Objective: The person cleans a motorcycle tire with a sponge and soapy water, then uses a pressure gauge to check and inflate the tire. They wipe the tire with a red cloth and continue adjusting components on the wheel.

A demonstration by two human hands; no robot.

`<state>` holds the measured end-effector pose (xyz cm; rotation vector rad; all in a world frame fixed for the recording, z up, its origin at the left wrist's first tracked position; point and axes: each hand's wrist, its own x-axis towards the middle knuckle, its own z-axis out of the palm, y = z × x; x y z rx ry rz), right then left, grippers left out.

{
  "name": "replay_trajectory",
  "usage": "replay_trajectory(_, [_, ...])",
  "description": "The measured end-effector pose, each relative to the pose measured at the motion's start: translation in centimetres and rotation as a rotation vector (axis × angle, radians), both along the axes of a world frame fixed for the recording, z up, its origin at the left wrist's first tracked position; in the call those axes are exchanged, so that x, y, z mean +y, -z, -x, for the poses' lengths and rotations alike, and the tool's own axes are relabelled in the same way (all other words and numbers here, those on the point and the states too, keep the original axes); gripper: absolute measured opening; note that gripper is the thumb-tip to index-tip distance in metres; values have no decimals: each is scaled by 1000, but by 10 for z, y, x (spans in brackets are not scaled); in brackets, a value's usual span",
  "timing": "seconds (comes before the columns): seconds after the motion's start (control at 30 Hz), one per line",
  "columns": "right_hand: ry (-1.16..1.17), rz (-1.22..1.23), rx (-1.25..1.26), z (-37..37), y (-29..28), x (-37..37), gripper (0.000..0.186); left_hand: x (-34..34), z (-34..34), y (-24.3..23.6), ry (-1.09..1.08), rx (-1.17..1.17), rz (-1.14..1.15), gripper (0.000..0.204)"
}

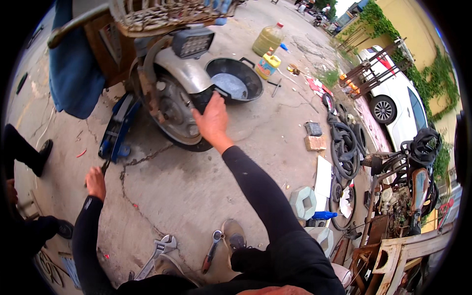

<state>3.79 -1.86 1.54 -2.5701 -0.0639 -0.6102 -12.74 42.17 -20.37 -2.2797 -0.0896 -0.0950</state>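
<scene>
A vehicle's front wheel (172, 105) stands before me under a silver mudguard (184, 71) with a black flap at its lower end. My right hand (214, 120) is on that flap, thumb on the near side and fingers curled over its edge. Beside the wheel, on the left, a blue floor jack (118, 125) reaches under the vehicle. My left hand (96, 183) is closed round the jack's dark handle (105, 166). Over the mudguard sit a square headlight (193, 43) and a wicker basket (167, 17).
A black basin (253, 81) of water lies behind the wheel, near a yellow jug (268, 65). An adjustable wrench (156, 255) and a ratchet (211, 251) lie by my feet. Tyres (344, 152) and scrap line the right. Another person's shoe (44, 157) shows at left.
</scene>
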Motion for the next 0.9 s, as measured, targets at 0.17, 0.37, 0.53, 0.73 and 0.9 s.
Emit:
replay_trajectory(0.17, [-61,0,32,-4,-9,14,83,-12,193,-4,100,313,394,20])
replay_trajectory(0.37, [-250,329,-48,-19,45,-27,81,-80,212,-81,-61,476,1123,38])
replay_trajectory(0.53, [-217,164,65,-27,7,-30,85,-105,87,-118,59,-25,1208,39])
replay_trajectory(0.73, [-274,167,-25,-22,12,-16,72,-74,-66,-91,-65,-53,919,54])
replay_trajectory(0.9, [-183,110,-127,-17,12,-3,67,-31,-92,-37,123,7,1033,51])
